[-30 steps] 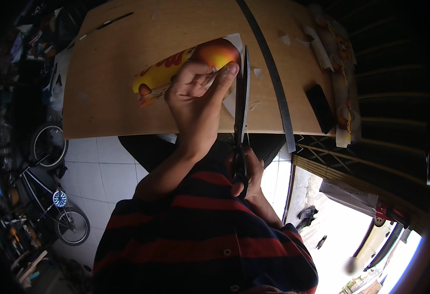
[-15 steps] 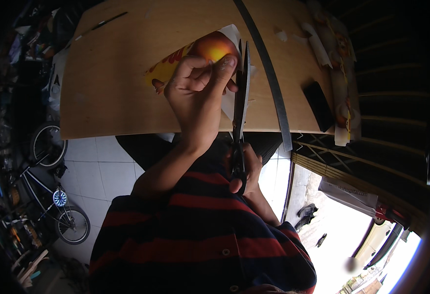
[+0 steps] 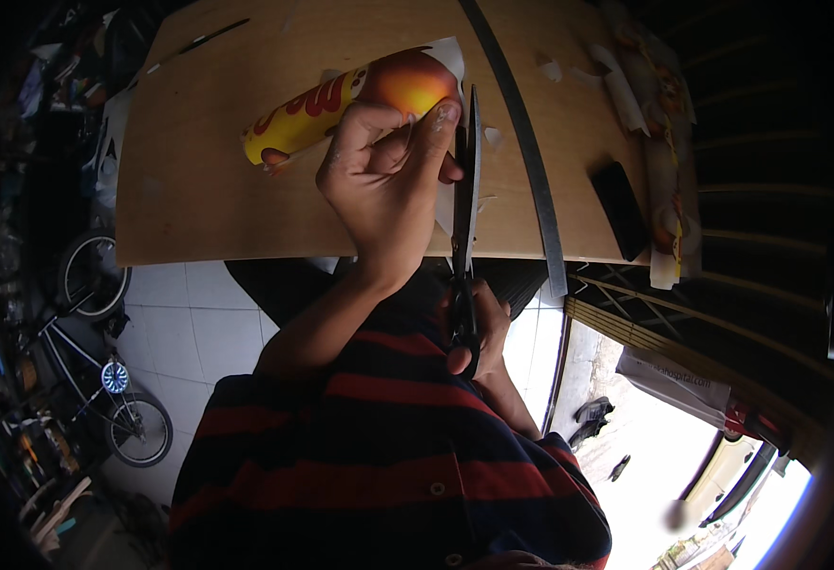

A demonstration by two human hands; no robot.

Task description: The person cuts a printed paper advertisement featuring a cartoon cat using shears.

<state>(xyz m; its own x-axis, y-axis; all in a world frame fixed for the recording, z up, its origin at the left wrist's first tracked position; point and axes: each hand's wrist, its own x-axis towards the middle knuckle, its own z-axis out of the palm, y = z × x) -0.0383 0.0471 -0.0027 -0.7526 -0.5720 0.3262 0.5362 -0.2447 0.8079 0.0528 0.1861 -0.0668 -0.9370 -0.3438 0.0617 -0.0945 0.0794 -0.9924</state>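
My left hand [image 3: 383, 180] pinches a printed sheet [image 3: 407, 80] between thumb and fingers, above the table. The sheet is yellow with red lettering and a glossy orange-brown round shape; it curls over to the left, and its right end has a white margin. My right hand [image 3: 491, 328] is wrapped round the black handles of a large pair of scissors [image 3: 467, 209]. Their long blades point away from me along the sheet's right edge, beside my left fingertips. The blades look only narrowly apart; how much paper lies between them is hidden.
A long dark metal strip [image 3: 521, 133] crosses the wooden table [image 3: 208, 190] to the right. Beyond it lie a black phone [image 3: 617, 211] and curled printed sheets [image 3: 659, 180]. Small paper scraps [image 3: 550, 68] and a pen [image 3: 198, 47] are on the table. A bicycle [image 3: 113, 378] stands at left.
The sheet's left end has swung out leftward, showing more of its yellow print. The scissor tips have shifted slightly toward me. Both hands keep their holds.
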